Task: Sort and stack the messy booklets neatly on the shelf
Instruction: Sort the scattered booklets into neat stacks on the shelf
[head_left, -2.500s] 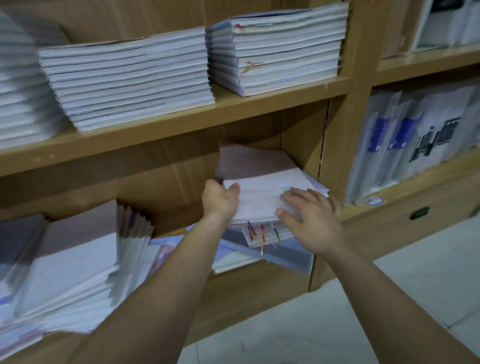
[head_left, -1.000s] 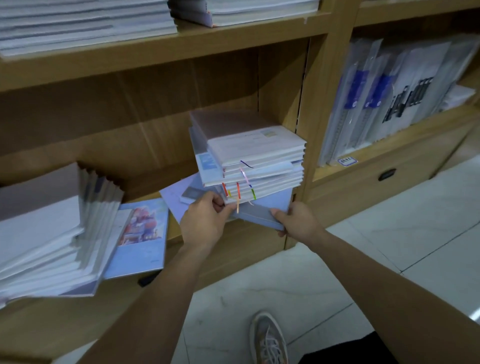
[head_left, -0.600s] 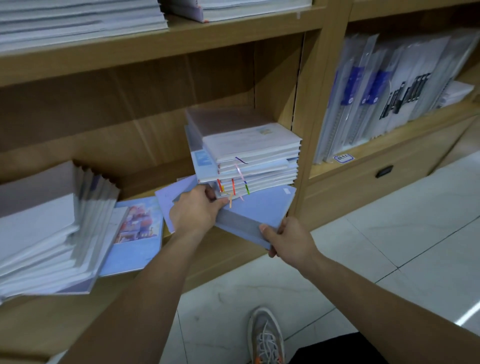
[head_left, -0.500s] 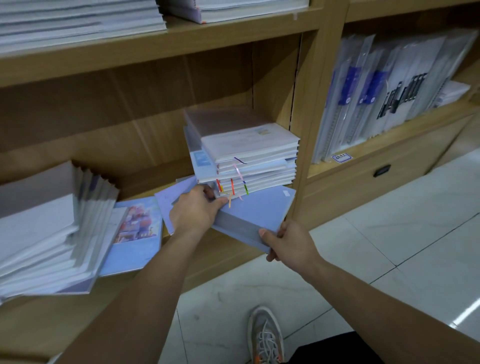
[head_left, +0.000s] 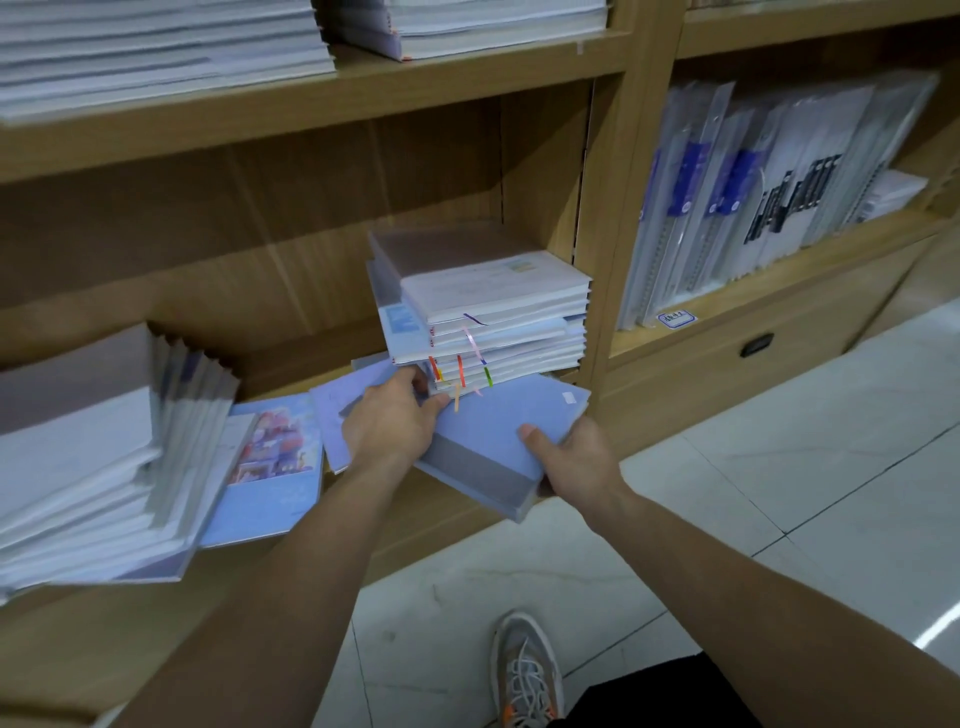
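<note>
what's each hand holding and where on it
Right hand grips the blue booklet at its near right corner, thumb on top; left hand meets its left edge, grip unclear.

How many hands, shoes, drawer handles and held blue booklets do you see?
Hands: 2, left hand and right hand
Shoe: 1
Drawer handle: 1
Held blue booklet: 1
Total: 5
</note>
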